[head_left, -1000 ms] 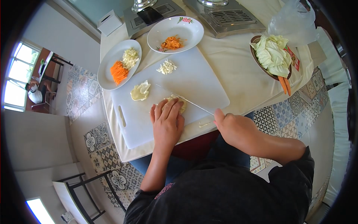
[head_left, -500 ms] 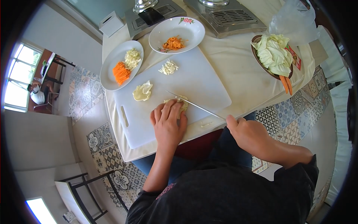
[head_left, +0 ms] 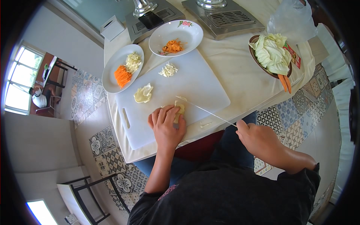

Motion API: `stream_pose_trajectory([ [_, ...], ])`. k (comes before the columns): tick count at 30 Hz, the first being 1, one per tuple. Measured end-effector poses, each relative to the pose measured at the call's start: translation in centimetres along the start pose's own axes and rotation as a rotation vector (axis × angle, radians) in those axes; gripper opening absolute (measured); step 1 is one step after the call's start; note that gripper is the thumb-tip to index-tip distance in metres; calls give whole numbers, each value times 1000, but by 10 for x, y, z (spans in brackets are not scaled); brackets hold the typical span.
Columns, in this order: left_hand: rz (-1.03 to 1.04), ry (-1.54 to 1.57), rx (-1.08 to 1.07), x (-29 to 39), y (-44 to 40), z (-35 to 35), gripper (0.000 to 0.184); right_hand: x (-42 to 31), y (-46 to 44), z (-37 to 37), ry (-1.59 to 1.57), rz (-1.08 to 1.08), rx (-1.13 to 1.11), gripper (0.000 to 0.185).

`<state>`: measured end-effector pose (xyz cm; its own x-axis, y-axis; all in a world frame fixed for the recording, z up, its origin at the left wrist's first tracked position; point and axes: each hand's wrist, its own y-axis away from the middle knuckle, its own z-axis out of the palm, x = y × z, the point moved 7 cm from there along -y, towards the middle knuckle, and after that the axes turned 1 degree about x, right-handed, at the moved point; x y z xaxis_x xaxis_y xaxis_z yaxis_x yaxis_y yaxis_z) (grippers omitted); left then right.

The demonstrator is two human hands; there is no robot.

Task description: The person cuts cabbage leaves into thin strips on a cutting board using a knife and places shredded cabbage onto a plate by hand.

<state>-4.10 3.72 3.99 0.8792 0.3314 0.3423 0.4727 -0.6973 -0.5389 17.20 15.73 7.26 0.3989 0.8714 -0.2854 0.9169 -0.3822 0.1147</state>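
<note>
My left hand [head_left: 167,123] presses a pale cabbage leaf [head_left: 179,110] against the white cutting board [head_left: 202,84], its fingers curled over the leaf. In my right hand [head_left: 258,138] is the handle of a knife [head_left: 208,111], whose blade points up and left over the board. The blade lies just right of the leaf, and a thin cut strip [head_left: 181,98] sits by its tip. Another cabbage leaf [head_left: 143,93] rests on the board beyond my left hand. Behind it is a small heap of chopped cabbage [head_left: 168,69].
An oval plate [head_left: 108,80] holds shredded carrot and cabbage at the left. A flowered bowl [head_left: 195,39] with shredded carrot overlaps the board's far edge. At right, a brown bowl [head_left: 252,50] carries cabbage and carrots. Metal stands [head_left: 228,22] occupy the back; a person [head_left: 38,98] sits far left.
The knife and my right hand have shifted right, away from my left hand. More of the held leaf now shows, and a thin strip lies apart by the blade tip.
</note>
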Motion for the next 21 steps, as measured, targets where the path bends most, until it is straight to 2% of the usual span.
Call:
stream_pose_trajectory([
  [9, -102, 47, 39, -9, 4, 2, 37, -9, -10, -8, -74, -47, 76, 21],
  [21, 78, -51, -44, 5, 1, 4, 32, -10, -23, -5, -44, -96, 112, 20],
])
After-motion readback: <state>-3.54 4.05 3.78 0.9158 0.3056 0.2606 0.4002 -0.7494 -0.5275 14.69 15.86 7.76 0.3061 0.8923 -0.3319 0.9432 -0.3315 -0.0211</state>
